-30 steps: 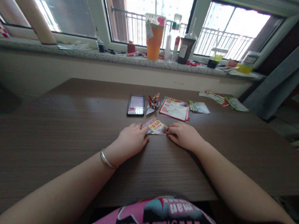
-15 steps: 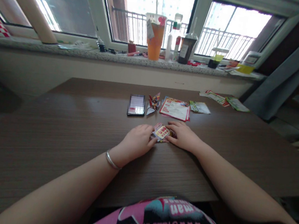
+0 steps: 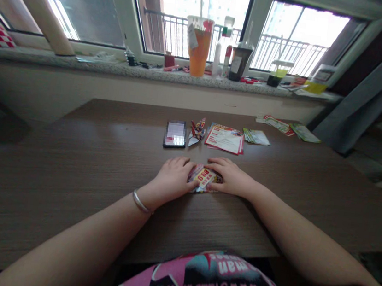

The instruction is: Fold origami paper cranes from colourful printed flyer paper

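Observation:
A small folded printed paper [image 3: 204, 177], colourful with a yellow patch and red price figures, lies low over the table between my hands. My left hand [image 3: 174, 176] holds its left edge, the thumb on the near side and the fingers partly covering the paper. At the right edge, my right hand [image 3: 231, 177] has its thumb and fingers closed on the paper. Just beyond my hands sits a folded paper figure [image 3: 197, 132] with pointed tips, in the same sort of bright print.
A phone [image 3: 175, 134] lies left of the paper figure. To the right are a stack of flyers [image 3: 224, 139], a small pile of green-white leaflets [image 3: 256, 137] and more leaflets [image 3: 305, 133]. Drink cups and bottles line the window sill [image 3: 116, 70].
The paper has come slightly toward me and turned, with more of its price print showing. My left hand has shifted a little left, and my right hand's fingers have moved over the paper.

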Available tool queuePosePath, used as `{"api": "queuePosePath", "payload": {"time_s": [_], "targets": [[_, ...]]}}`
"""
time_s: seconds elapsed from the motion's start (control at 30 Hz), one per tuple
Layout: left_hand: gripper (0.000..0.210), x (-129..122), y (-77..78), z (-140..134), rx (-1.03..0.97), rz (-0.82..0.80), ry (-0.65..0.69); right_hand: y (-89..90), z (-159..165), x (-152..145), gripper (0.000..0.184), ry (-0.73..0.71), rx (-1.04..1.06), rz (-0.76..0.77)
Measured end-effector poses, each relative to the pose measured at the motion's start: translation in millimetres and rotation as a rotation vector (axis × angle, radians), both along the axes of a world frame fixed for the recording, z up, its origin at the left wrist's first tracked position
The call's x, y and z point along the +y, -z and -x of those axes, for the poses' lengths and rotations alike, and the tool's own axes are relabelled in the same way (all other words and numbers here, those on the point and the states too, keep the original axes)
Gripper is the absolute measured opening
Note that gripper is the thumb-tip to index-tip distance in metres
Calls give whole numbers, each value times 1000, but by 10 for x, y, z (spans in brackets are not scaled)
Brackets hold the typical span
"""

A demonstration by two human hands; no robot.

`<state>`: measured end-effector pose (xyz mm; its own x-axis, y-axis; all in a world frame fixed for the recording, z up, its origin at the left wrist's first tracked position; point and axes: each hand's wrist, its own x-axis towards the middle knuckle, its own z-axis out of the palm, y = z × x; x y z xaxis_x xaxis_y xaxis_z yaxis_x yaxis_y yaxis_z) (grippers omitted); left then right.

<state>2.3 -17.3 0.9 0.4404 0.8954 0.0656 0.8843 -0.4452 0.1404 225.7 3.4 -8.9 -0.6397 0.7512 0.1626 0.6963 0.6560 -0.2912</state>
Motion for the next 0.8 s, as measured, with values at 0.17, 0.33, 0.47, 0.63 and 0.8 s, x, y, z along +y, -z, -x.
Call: {"api": "queuePosePath", "payload": {"time_s": [0.17, 0.33, 0.47, 0.63, 0.8], "targets": [[55, 52, 5, -30, -72, 117, -62, 0, 20, 0, 71, 1, 3, 16], [58, 88, 59, -102, -112, 135, -140, -15, 31, -15, 71, -26, -13, 30], [54, 85, 81, -88, -140, 114, -89, -20, 26, -16, 71, -34, -3, 46], [51, 95, 88, -95, -202, 137, -128, 10, 23, 6, 73, -31, 5, 54], [42, 111, 73, -130, -236, 148, -162, 29, 29, 15, 77, -25, 22, 46]]}}
